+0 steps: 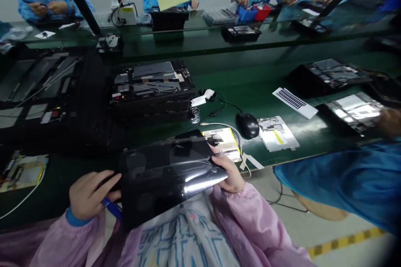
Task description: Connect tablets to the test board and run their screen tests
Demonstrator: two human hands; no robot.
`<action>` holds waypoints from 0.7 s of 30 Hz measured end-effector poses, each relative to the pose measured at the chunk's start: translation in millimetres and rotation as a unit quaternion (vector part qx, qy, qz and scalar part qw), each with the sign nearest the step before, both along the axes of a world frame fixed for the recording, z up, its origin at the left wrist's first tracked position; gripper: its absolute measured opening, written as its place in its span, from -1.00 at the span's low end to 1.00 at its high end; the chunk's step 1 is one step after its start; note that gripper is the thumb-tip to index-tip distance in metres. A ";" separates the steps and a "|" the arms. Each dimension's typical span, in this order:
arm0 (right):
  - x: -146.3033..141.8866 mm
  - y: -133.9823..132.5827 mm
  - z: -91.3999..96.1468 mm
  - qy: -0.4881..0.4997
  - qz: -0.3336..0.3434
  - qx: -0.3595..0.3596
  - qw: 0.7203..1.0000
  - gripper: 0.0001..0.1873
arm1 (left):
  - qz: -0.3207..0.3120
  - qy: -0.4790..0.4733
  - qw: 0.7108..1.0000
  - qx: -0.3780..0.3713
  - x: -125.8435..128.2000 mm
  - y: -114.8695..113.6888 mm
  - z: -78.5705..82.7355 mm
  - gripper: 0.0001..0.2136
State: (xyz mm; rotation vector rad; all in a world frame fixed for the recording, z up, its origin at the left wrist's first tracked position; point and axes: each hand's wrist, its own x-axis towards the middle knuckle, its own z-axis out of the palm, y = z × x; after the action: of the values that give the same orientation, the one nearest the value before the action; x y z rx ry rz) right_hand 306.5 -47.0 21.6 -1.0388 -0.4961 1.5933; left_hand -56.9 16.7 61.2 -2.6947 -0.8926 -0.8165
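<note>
Green bench (257,104), tray stack (152,87) mid-bench. You hold the black tablet (166,175) over the bench's near edge. Your left hand (90,194) is curled round its left edge, with a blue pen (112,207) under the fingers. Your right hand (228,173) is clamped on its right edge. The mouse (247,125) sits just beyond.

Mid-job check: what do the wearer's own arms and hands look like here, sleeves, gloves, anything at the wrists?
The left hand and right hand are bare, with no gloves; no ring or watch shows. The arms wear loose pale pink fabric, the left sleeve and right sleeve, the right visibly gathered at an elastic cuff. A blue inner cuff peeks out at the left wrist.
</note>
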 end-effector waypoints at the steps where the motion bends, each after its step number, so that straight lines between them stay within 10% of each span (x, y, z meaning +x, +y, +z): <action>1: -2.2 -2.3 -4.0 0.014 0.000 -0.009 1.000 -0.40 | -0.010 0.014 0.999 0.029 -5.4 2.9 -5.9 -0.83; 7: -18.9 -4.5 -22.2 -0.030 0.027 0.033 0.999 -0.39 | 0.016 0.077 0.995 0.061 -26.3 4.5 -22.2 -0.92; 12: -13.9 -2.0 -26.6 -0.261 0.036 0.112 0.958 -0.52 | 0.032 0.028 0.999 0.020 -12.5 11.1 -6.5 -0.94; 17: 19.5 5.2 -26.3 -0.483 -0.058 0.118 0.866 -0.58 | -0.036 -0.060 0.997 -0.015 50.9 29.8 29.3 -0.95; 21: 41.5 15.0 -21.9 -0.500 -0.111 0.070 0.856 -0.50 | -0.037 -0.007 0.963 -0.267 136.1 40.3 45.9 -0.81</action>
State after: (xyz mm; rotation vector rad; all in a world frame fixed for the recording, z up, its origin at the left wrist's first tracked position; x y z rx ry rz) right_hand 348.0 -32.0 -0.3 -1.7069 -1.1141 0.6879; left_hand 79.2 57.1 107.1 -3.1992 -1.1620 -0.6836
